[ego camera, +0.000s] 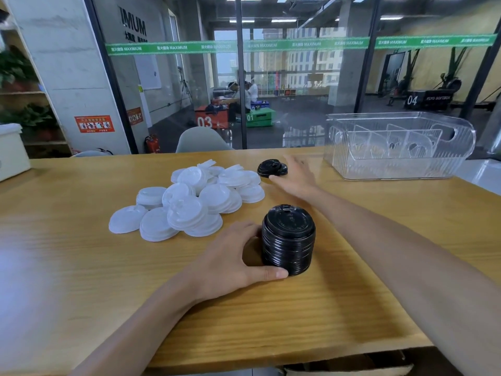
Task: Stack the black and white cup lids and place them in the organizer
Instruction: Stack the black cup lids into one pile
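Two hands: left (233, 263) grips black stack (288, 241) | right (295, 176) flat | wooden table (81, 267)

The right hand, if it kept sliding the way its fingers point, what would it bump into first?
Most likely the loose black lids lying just beyond the right hand, whose fingers stretch out flat toward them across the table. The fingertips look almost at the lids already, though the hand is blurred, so contact is uncertain.

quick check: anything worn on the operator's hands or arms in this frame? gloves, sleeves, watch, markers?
Nothing worn that shows. The left hand and right hand are bare, with no gloves, rings or tracking markers visible. Both forearms are uncovered up to the frame edge; no sleeve, watch or wristband in view. The right hand is somewhat motion-blurred, so small details there can't be ruled out.
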A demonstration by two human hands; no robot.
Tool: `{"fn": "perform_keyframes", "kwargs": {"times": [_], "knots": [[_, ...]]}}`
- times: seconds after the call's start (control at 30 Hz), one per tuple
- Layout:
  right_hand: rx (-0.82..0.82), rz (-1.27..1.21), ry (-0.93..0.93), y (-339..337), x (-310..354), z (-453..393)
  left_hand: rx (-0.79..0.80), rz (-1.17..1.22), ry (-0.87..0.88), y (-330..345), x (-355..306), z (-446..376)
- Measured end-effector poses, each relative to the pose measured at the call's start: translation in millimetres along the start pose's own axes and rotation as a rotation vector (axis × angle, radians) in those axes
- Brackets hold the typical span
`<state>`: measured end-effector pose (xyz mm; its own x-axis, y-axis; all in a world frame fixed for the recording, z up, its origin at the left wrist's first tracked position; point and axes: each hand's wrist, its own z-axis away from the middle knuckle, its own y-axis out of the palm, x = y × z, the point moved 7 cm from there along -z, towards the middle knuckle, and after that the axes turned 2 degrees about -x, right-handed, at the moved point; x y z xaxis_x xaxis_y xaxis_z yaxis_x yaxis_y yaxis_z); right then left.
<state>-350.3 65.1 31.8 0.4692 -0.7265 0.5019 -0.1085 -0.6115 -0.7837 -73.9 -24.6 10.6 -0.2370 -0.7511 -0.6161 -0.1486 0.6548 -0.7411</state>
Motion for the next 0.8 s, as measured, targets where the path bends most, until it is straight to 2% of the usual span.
{"fn": "perform_keyframes", "kwargs": {"times": [0.2,0.4,0.57,0.67,0.8], "knots": [[0.049,0.137,-0.029,26,4,-29,0.001,0.007,0.002,1,3,0],[-0.028,0.108,0.027,34,7,-42,-0.007,0.004,0.013,1,2,0],[-0.031,0.120,0.093,41,-2,-53,0.001,-0.001,0.020,2,3,-1],[-0.087,0.072,0.107,36,-5,-52,0.003,0.008,0.018,2,4,-1],[-0.249,0.016,0.045,7,-1,-21,0.002,-0.015,0.023,2,4,0]]}}
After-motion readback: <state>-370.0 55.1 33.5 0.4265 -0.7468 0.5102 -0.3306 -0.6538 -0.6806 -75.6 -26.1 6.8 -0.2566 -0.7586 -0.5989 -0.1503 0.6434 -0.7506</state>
